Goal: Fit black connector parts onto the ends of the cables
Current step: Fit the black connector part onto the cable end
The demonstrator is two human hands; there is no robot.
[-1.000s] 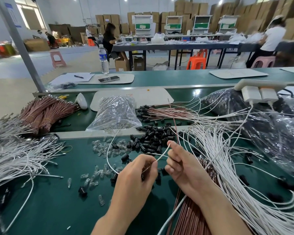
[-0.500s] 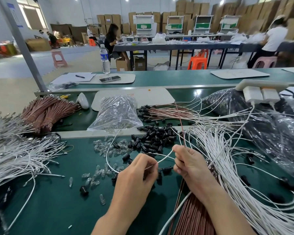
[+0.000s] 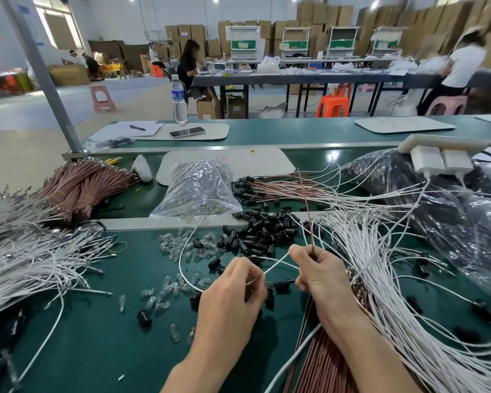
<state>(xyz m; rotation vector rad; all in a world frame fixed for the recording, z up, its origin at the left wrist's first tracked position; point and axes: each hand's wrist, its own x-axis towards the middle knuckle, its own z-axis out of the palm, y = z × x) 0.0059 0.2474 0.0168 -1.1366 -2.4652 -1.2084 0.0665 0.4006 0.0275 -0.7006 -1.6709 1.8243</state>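
My left hand [image 3: 233, 287] pinches one end of a white cable [image 3: 277, 263] that loops away to the left over the green table [image 3: 91, 336]. My right hand [image 3: 321, 272] grips the other part of that white cable together with a reddish-brown cable [image 3: 305, 202] that stands up from its fingers. A black connector part [image 3: 281, 285] lies on the table between the two hands. A heap of loose black connectors [image 3: 264, 228] sits just beyond the hands.
White cables [image 3: 380, 265] fan out at the right, more white cables [image 3: 26, 259] at the left. Brown cable bundles [image 3: 82, 185] lie far left, and brown cables [image 3: 323, 361] run under my right forearm. Small clear bulbs [image 3: 176, 285] are scattered left of my hands. Plastic bags [image 3: 199, 188] stand behind.
My right hand has shifted right and lifted a reddish-brown cable upright along with the white one. The white cable is now stretched tighter between my hands.
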